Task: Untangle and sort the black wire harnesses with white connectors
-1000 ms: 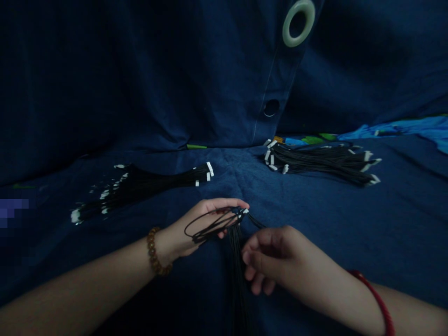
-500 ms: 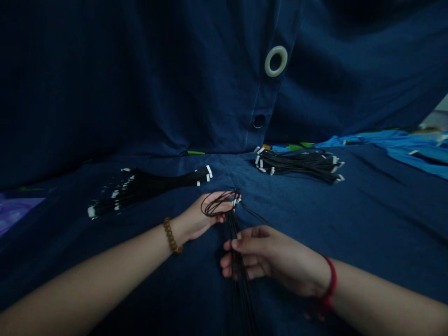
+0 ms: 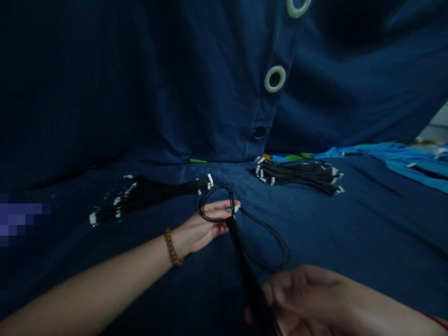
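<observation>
My left hand point(image 3: 210, 224), with a brown bead bracelet at the wrist, pinches a bundle of thin black cables point(image 3: 245, 261) near a small white end piece point(image 3: 237, 208). A loop of the strands stands up over those fingers, and another loop bows out to the right. Lower down, my right hand point(image 3: 297, 298) is closed around the trailing length of the same bundle; it is blurred, and its lower fingers are cut off by the frame's bottom edge.
On the dark blue cloth point(image 3: 350, 233) lie two more bundles: one black cable bundle point(image 3: 157, 191) at left and another cable bundle point(image 3: 301, 175) at right, both with white ends. Behind hangs a dark blue curtain point(image 3: 192, 93) with ring eyelets. Bright blue fabric point(image 3: 402, 163) lies far right.
My right hand has slid down and to the right along the cables, toward the bottom edge. The loops at my left hand have opened wider. The view has tilted up slightly.
</observation>
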`<state>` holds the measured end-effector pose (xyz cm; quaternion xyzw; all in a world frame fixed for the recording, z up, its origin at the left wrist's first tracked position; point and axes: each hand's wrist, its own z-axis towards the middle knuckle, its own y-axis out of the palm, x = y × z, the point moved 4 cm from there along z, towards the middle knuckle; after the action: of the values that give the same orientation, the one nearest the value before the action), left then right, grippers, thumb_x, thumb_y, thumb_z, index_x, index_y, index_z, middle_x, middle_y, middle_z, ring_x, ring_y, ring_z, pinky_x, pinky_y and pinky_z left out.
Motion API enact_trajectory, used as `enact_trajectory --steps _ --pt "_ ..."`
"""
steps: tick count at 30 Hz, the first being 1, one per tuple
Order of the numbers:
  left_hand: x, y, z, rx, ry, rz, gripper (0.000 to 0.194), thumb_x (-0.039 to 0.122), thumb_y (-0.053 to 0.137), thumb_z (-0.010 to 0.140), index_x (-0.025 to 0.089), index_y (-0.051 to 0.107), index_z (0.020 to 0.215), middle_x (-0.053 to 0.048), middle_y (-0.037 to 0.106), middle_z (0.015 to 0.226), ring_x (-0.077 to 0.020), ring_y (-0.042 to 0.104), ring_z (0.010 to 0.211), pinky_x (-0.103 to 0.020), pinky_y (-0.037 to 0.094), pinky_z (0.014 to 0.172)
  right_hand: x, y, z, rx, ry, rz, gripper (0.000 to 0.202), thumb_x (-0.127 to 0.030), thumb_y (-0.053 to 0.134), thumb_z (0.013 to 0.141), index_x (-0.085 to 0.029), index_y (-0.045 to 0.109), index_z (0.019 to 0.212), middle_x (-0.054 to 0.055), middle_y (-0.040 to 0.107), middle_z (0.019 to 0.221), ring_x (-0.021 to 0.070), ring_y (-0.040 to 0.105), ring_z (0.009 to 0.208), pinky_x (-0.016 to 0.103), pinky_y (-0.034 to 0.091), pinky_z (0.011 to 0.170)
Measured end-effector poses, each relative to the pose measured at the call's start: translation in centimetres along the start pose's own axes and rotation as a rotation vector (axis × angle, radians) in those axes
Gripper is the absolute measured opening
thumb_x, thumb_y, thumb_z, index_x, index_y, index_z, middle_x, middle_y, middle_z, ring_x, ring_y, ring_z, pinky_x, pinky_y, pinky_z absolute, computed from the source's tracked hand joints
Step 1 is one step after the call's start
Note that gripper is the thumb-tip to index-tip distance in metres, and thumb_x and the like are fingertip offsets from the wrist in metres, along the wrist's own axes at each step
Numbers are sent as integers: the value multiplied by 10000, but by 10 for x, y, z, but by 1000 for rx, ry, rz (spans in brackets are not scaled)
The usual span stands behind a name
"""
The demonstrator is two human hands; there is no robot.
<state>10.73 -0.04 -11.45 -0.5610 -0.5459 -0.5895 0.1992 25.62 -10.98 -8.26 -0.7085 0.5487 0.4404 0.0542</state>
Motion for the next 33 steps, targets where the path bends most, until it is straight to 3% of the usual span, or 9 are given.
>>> enact_trajectory --steps 4,9,17,19,21,23,26,29,33 --pt "0 9 -4 -13 -2 52 314 140 642 679 155 634 993 -29 594 791 -83 514 660 -166 356 545 -28 -5 34 113 -153 -316 136 -209 411 830 -119 509 801 19 589 615 90 589 524 225 470 550" --pt "1 12 -2 5 -19 144 289 195 663 667 160 645 953 -17 600 747 -68 465 565 -178 329 508 -41 -25 69 142 -247 -453 164 -187 425 820 -116 510 699 11 589 581 97 597 505 217 478 512" --pt "-2 5 8 -3 -67 172 267 225 647 694 201 646 960 4 575 695 -64 443 532 -182 337 507 -42 -37 71 182 -328 -535 151 -223 479 774 -128 526 667 13 599 584 103 584 505 217 471 503" --pt "-1 4 7 38 -58 149 253 190 653 685 202 656 938 -7 587 767 -60 447 549 -175 339 505 -45 -36 67 205 -316 -508 59 -168 479 748 -131 523 741 -9 579 573 87 561 476 197 455 478" --pt "-1 2 6 67 -49 94 253 170 660 674 200 661 926 -19 588 838 -65 465 590 -169 340 503 -52 -38 60 224 -298 -462 167 -125 468 721 -142 513 881 -43 544 560 68 520 433 176 432 435" --pt "-3 1 5 56 -48 36 280 159 662 672 203 655 948 -23 587 842 -74 476 624 -167 340 507 -60 -41 50 149 -261 -342 250 -117 465 715 -150 523 956 -61 499 535 46 455 383 154 402 387" --pt "-5 0 5 19 -60 -4 297 142 651 679 193 648 972 -23 581 790 -78 475 630 -169 338 519 -77 -44 34 -87 -278 -99 123 -137 502 713 -136 612 769 -38 479 499 38 426 378 151 399 382" --pt "-3 3 4 -25 -95 -35 335 123 620 699 206 631 1023 -10 564 733 -71 466 615 -168 335 527 -101 -55 16 -40 -540 -79 110 -172 547 728 -157 650 762 -15 540 572 69 508 498 177 433 468" --pt "0 6 2 -60 -124 -11 314 118 594 717 186 638 1020 -17 565 735 -70 462 626 -165 334 541 -126 -78 -15 322 -1000 -123 263 -291 417 879 -248 673 837 -18 613 756 89 544 687 240 439 623"
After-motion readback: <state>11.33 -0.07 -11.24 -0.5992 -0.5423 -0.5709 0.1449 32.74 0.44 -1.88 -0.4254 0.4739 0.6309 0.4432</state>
